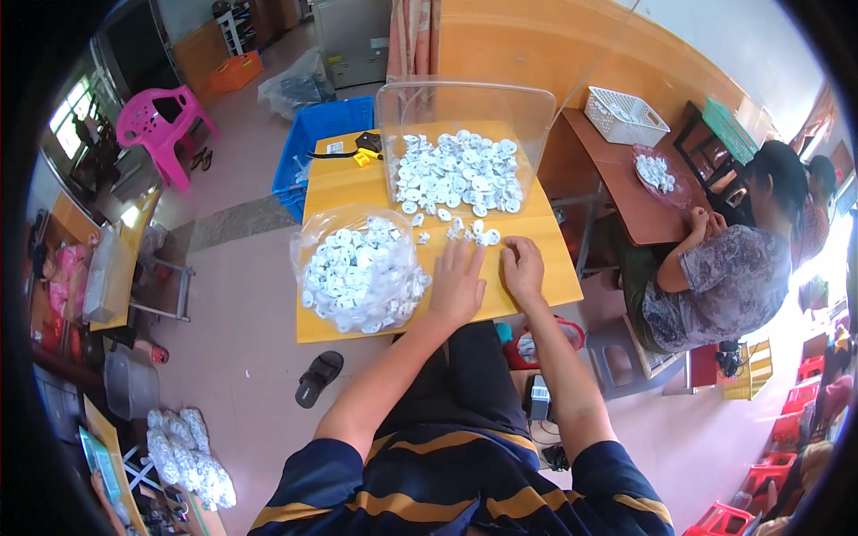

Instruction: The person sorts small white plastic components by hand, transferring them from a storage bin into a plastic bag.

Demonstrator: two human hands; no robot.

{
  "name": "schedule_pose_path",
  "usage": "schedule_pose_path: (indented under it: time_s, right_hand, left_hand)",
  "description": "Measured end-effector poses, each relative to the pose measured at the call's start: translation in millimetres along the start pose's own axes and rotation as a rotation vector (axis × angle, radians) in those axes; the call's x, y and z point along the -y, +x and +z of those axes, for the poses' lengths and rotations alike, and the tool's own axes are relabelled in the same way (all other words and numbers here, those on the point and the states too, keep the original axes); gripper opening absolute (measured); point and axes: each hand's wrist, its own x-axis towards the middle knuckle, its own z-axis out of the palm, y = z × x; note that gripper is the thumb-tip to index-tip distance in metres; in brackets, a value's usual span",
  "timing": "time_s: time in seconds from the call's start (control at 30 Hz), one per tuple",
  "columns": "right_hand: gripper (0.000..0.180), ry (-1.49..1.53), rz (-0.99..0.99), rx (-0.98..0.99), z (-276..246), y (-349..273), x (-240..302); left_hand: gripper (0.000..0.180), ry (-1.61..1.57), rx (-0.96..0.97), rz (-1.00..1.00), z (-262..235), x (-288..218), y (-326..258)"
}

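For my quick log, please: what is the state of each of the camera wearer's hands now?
Left hand: open, palm down, beside loose white pieces.
Right hand: fingers curled; cannot tell whether it holds anything.

From table (552, 259) centre: tub (465, 100) holding parts (460, 174), 12 o'clock; bag (308, 246) holding more, 8; left hand (459, 288), 5; right hand (525, 270), 4; loose pieces (483, 237) between tub and left hand; crate (335, 116), 10; second table (617, 192), 2.

Over the yellow wooden worktop (344, 192), the left hand (458, 284) is stretched out near several small white plastic pieces (487, 238); the right hand (524, 270), fingers bent, is just beside them. A clear plastic box (542, 134) and a transparent plastic bag (307, 239) contain many similar pieces (460, 170).
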Motion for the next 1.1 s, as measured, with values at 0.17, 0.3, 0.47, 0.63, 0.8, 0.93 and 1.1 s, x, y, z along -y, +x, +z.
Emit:
schedule_pose_path:
  time_s: [0.17,0.3,0.47,0.63,0.8,0.93,1.1]
  right_hand:
    - [0.03,-0.011,-0.037,0.031,7,15,11]
    - [0.04,-0.038,-0.236,0.05,28,33,42]
    - [0.033,-0.11,-0.35,0.204,40,33,30]
    - [0.029,-0.059,-0.29,0.205,32,19,26]
    - [0.034,-0.135,-0.28,0.142,18,19,37]
    - [0.035,-0.086,-0.33,0.143,20,55,40]
    - [0.045,-0.158,-0.411,0.126,41,110,44]
  left_hand:
    - [0.077,-0.115,-0.062,-0.121,1,6,-2]
    - [0.073,-0.033,-0.114,-0.162,5,10,-3]
    - [0.069,-0.074,-0.015,-0.178,13,13,2]
    - [0.067,-0.013,-0.072,-0.156,9,9,-1]
    - [0.075,-0.056,-0.051,-0.166,7,10,1]
    - [0.081,-0.088,-0.103,-0.164,8,12,1]
    - [0.076,-0.069,-0.065,-0.179,7,8,0]
